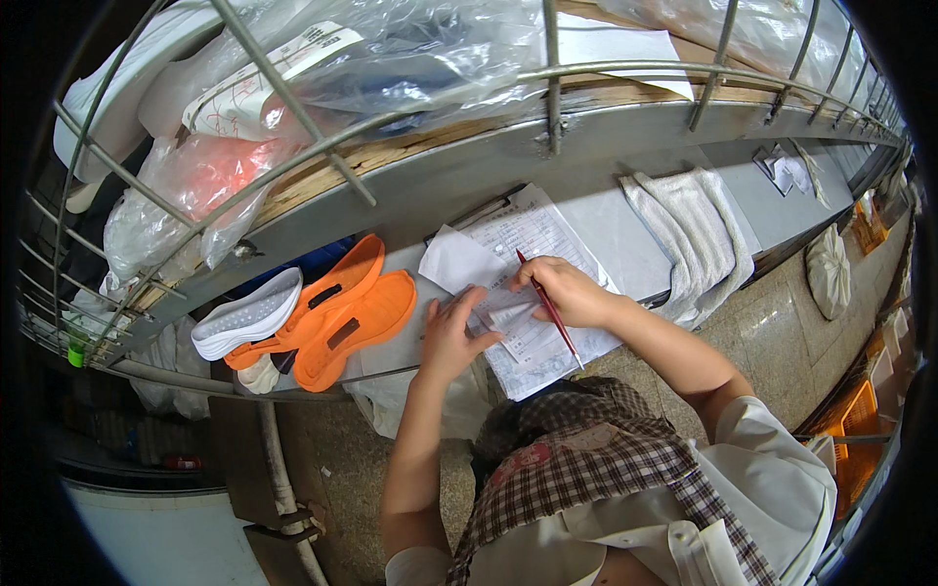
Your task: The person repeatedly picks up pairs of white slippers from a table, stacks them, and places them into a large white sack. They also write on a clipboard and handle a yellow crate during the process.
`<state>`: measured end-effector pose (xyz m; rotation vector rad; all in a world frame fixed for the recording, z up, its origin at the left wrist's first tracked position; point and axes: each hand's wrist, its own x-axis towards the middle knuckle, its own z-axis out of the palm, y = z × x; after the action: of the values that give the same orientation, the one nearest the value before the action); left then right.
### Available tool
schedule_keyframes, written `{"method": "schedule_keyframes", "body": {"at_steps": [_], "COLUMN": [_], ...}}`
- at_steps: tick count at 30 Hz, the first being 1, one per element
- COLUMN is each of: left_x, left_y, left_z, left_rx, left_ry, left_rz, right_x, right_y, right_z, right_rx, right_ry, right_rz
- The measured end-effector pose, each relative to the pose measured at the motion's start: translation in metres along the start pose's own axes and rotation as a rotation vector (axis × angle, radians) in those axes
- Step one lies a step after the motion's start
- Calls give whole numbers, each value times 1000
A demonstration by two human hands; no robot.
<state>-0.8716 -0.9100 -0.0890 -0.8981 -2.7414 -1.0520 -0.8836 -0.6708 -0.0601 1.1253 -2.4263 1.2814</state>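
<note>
My right hand (pixel 575 293) is closed around a slim red pen (pixel 558 317), which lies slanted across the fingers over a stack of papers. My left hand (pixel 452 337) has thumb and fingers apart and rests at the left edge of small white slips (pixel 523 330). Beneath them are printed sheets (pixel 547 230) on a dark clipboard, whose edge shows at the top left. A loose blank-looking paper (pixel 459 259) lies tilted just above my left hand. Some fingertips of the right hand are hidden.
Orange shoe soles (pixel 357 327) and a white sole (pixel 249 314) lie left of the papers. On the right, a folded whitish towel (pixel 689 239) hangs over the grey ledge (pixel 596 186). A wire rack (pixel 555 98) with plastic-bagged items runs above. Orange crates (pixel 855 435) stand at the right.
</note>
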Motion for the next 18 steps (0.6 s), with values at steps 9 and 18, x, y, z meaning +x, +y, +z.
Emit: {"method": "schedule_keyframes", "body": {"at_steps": [9,18], "left_x": [-9,-9], "left_y": [-3,-1], "left_z": [22,26], "left_rx": [242,247], "left_ry": [9,29], "left_rz": [-162,-225], "right_x": [-18,-20], "right_y": [-9,-16], "right_z": [14,29], "right_rx": [-38,43], "right_ry": [122,371], "right_rz": [362,565]}}
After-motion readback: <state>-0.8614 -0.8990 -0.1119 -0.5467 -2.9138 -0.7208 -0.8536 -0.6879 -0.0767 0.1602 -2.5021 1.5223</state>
